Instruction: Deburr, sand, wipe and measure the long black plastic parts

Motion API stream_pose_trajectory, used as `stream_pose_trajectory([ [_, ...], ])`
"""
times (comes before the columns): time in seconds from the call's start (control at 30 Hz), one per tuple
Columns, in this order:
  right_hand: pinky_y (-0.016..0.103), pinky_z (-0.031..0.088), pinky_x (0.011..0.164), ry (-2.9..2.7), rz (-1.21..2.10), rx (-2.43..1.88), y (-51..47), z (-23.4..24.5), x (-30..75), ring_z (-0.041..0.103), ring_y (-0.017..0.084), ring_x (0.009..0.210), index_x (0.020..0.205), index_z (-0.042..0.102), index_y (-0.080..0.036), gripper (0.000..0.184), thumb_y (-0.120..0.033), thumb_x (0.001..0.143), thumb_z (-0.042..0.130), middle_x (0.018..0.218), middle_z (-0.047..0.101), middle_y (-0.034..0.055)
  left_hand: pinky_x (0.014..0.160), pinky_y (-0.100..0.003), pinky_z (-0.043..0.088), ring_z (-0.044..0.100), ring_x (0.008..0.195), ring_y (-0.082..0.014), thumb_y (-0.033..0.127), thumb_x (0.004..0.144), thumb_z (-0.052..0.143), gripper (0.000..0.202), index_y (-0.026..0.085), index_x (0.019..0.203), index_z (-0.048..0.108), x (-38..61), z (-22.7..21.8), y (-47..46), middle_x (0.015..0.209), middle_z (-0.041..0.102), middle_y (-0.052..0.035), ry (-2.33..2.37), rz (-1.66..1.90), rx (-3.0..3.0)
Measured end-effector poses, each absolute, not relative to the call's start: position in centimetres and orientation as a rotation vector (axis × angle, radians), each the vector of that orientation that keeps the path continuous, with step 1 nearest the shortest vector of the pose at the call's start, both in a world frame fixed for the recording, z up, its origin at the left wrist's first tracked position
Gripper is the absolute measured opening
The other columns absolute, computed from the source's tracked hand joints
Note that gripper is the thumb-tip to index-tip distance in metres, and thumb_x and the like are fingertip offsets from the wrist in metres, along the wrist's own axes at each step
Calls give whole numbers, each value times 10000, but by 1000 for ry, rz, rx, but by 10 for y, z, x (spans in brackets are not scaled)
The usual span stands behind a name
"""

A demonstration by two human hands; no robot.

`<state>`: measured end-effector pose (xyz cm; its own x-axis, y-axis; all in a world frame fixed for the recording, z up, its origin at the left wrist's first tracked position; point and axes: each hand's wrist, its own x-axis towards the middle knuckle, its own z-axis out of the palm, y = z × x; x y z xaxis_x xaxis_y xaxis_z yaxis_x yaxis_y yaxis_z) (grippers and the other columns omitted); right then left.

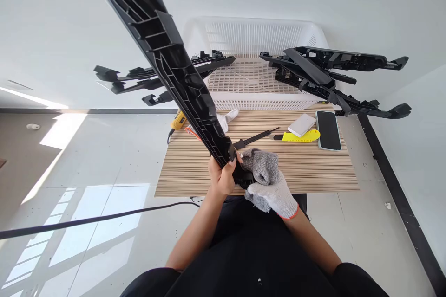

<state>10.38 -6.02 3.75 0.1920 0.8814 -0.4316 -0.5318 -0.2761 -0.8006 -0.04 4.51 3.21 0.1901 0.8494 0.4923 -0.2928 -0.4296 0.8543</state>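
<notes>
A person seated at a small table (313, 171) holds a long black plastic trim (174, 60) that slants up and to the left, from just above the near table edge to the top of the head view. The bare left hand (223, 178) has its fingers wrapped tightly around the trim just above its lower end, thumb pressed against its side. The right hand (270, 185), in a grey-and-white knit glove with an orange cuff, curls its fingers close together over the lower end itself, beside the left hand and touching it.

On the striped tabletop beyond the hands lie a slim black tool (256, 138), a yellow knife (299, 136), a white box (301, 125) and a phone (328, 130) lying face up. To the left, partly behind the trim, are a yellow tool (178, 120) and a spare glove (228, 118). A white basket (258, 25) stands at the far edge. More black parts rest across its left side (139, 79) and right side (331, 74), jutting out past the table. A dark cable (87, 219) runs over the glossy floor (104, 148) at left.
</notes>
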Motion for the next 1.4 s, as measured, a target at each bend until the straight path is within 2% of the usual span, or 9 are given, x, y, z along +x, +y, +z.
stream_pose_trajectory([
  [0.13, 436, 530, 1034, -436, 1492, -988, -61, 38, 107, 628, 285, 1238, 1267, 686, -274, 686, -217, 609, 872, 1325, 679, 48, 580, -282, 424, 525, 555, -132, 337, 897, 580, 233, 188, 719, 553, 1, 24, 39, 612, 589, 5, 573, 1445, 1456],
  [0.27, 412, 592, 876, -350, 1497, -1169, -58, 30, 106, 718, 284, 1002, 1152, 735, -202, 562, -318, 622, 881, 1065, 766, 70, 575, -295, 417, 528, 562, -148, 344, 895, 562, 225, 195, 726, 581, -8, 17, 41, 629, 597, -7, 646, 1362, 1669],
  [0.37, 383, 584, 876, -355, 1357, -1332, -54, 23, 105, 723, 274, 952, 994, 766, -166, 426, -348, 625, 875, 963, 776, 66, 572, -313, 409, 516, 579, -170, 332, 836, 598, 228, 205, 655, 544, -12, 24, 45, 613, 569, -15, 556, 1315, 1991],
  [0.63, 400, 561, 970, -448, 1448, -1196, -56, 42, 105, 675, 281, 1154, 1234, 696, -224, 584, -251, 659, 795, 1180, 746, 50, 618, -295, 453, 595, 645, -170, 329, 930, 544, 185, 189, 847, 630, -16, 14, 51, 721, 644, -25, 798, 1305, 1770],
  [0.73, 404, 526, 1023, -529, 1468, -1247, -59, 38, 108, 657, 275, 1194, 1218, 705, -215, 571, -232, 658, 817, 1225, 733, 52, 642, -289, 479, 634, 683, -169, 342, 951, 537, 195, 189, 908, 651, -17, 8, 51, 782, 696, -29, 870, 1368, 1659],
  [0.87, 373, 579, 839, -478, 1333, -1532, -58, 28, 112, 723, 268, 932, 933, 772, -156, 408, -357, 595, 881, 942, 784, 68, 660, -294, 501, 649, 644, -161, 335, 954, 546, 181, 192, 910, 647, -16, 11, 51, 730, 701, -9, 866, 1380, 1705],
  [1.03, 325, 549, 595, -538, 1140, -1796, -58, 33, 115, 669, 222, 655, 676, 730, -174, 341, -459, 577, 890, 689, 734, 55, 634, -296, 501, 634, 580, -151, 347, 969, 522, 198, 191, 892, 617, -14, 12, 52, 683, 677, 1, 874, 1344, 1727],
  [1.3, 324, 510, 464, -554, 905, -1892, -67, 30, 137, 643, 227, 548, 591, 668, -200, 426, -576, 625, 865, 610, 691, 73, 596, -290, 473, 616, 578, -148, 413, 965, 535, 228, 199, 887, 550, -11, 21, 63, 657, 626, 21, 951, 1493, 1645],
  [1.4, 346, 538, 474, -614, 1039, -1788, -68, 40, 141, 664, 247, 548, 704, 732, -202, 372, -562, 693, 824, 622, 702, 70, 596, -294, 481, 624, 587, -154, 436, 961, 544, 241, 201, 913, 535, -8, 23, 63, 653, 623, 24, 967, 1478, 1598],
])
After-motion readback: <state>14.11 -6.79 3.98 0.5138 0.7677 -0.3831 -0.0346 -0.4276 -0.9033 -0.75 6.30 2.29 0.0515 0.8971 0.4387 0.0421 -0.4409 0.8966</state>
